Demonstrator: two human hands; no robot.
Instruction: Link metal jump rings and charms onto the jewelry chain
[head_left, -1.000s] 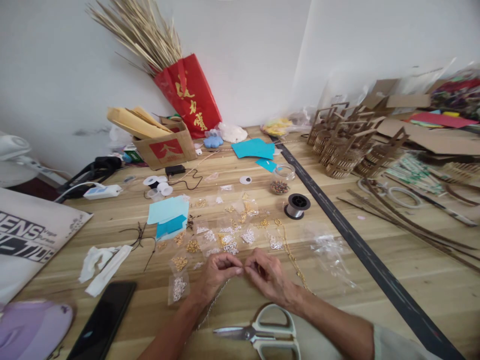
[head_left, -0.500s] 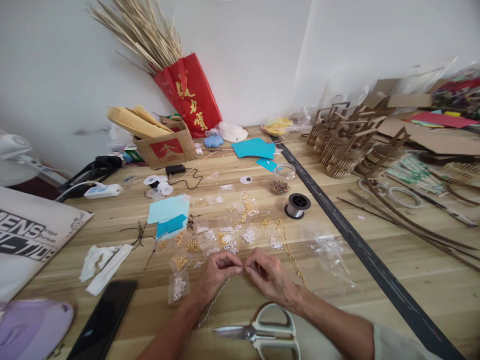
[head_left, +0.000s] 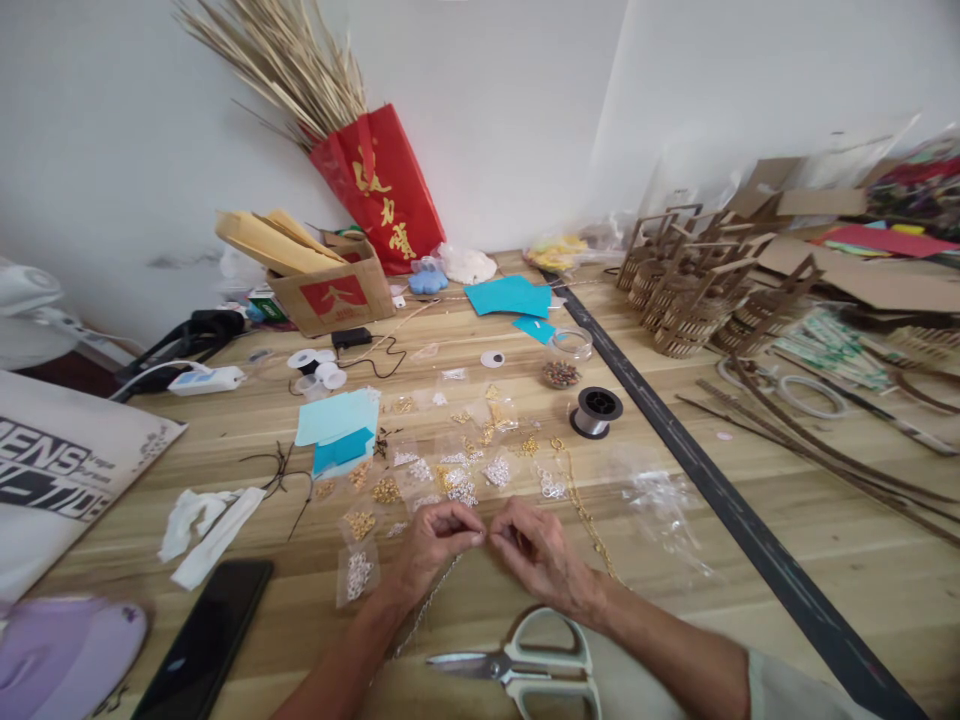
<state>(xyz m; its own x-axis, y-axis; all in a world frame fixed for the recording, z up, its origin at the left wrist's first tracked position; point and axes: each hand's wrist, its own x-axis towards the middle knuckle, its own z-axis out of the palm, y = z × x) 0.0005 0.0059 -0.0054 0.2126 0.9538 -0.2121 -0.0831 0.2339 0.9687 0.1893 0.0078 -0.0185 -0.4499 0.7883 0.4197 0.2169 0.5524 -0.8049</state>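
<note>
My left hand and my right hand meet fingertip to fingertip low in the middle of the view, both closed in a pinch. A thin silver chain runs down from under my left fingers toward my forearm. What my right fingertips pinch is too small to make out. Beyond my right wrist lies a gold chain on the table. Scissors with pale handles rest just below my hands. Little bags of silver beads and gold beads lie beyond and left of my hands.
A wire spool stands right of the bags, near a dark strip across the table. A black phone lies at lower left. Woven baskets stand back right; a cardboard box and red bag stand at the back.
</note>
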